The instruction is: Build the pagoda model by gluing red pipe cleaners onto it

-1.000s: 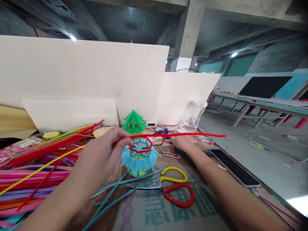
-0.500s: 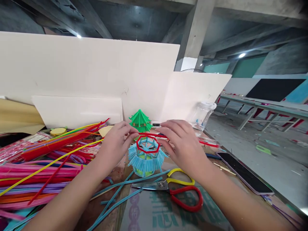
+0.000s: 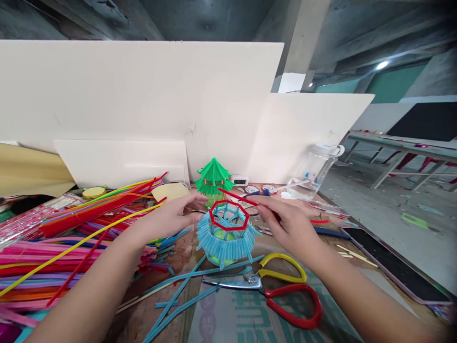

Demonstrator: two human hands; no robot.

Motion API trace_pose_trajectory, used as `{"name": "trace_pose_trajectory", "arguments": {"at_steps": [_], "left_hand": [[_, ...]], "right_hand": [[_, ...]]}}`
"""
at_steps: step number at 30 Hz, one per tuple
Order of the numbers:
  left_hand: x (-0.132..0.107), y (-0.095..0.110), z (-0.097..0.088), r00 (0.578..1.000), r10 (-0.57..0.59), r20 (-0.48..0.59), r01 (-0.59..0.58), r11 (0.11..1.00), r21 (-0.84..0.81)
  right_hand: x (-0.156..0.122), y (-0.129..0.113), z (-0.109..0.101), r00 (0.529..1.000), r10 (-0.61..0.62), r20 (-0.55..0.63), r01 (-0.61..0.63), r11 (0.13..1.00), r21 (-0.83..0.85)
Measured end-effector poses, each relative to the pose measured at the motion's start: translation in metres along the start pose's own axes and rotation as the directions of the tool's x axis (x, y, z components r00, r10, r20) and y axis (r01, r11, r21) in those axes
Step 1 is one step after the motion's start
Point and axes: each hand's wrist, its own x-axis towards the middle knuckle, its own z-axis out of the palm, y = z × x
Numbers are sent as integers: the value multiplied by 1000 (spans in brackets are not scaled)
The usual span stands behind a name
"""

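Observation:
My right hand (image 3: 285,220) pinches a short red pipe cleaner (image 3: 236,195), which points left above the back of a small model. That model (image 3: 228,245) has a skirt of light-blue pipe cleaner pieces and a red octagonal ring (image 3: 247,220) on top. My left hand (image 3: 174,216) is at the model's left side, its thumb and fingers apart and nothing between them. Behind stands a green pointed roof (image 3: 214,175) of pipe cleaners. Scissors (image 3: 262,282) with one yellow and one red handle lie in front of the model.
Bundles of coloured pipe cleaners (image 3: 53,259) cover the left side. Loose light-blue strips (image 3: 178,290) lie in front. A phone (image 3: 392,264) rests at the right, with a clear plastic jug (image 3: 314,171) behind it. White boards (image 3: 143,95) stand along the back.
My left hand has let go of the red pipe cleaner and opened. My right hand now holds it alone, tilted, its free end up and left. The view has shifted slightly.

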Motion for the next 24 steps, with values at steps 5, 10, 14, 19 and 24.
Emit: {"name": "trace_pose_trajectory", "arguments": {"at_steps": [5,10,14,19,24], "left_hand": [[7,-14,8,1000,17,19,-15,995,-103],[14,-22,13,997,-11,-80,1,992,-124],[15,-17,12,994,-27,-103,14,991,-133],[15,-9,13,996,-78,-46,68,980,-185],[17,-7,16,996,-78,-34,64,951,-302]], "right_hand": [[-2,-1,5,997,73,25,-75,993,94],[-2,-2,8,998,43,36,-48,989,139],[-3,1,10,999,12,37,-18,988,153],[-2,2,10,999,20,50,-29,984,174],[-2,4,12,997,20,69,-33,981,190]]}}
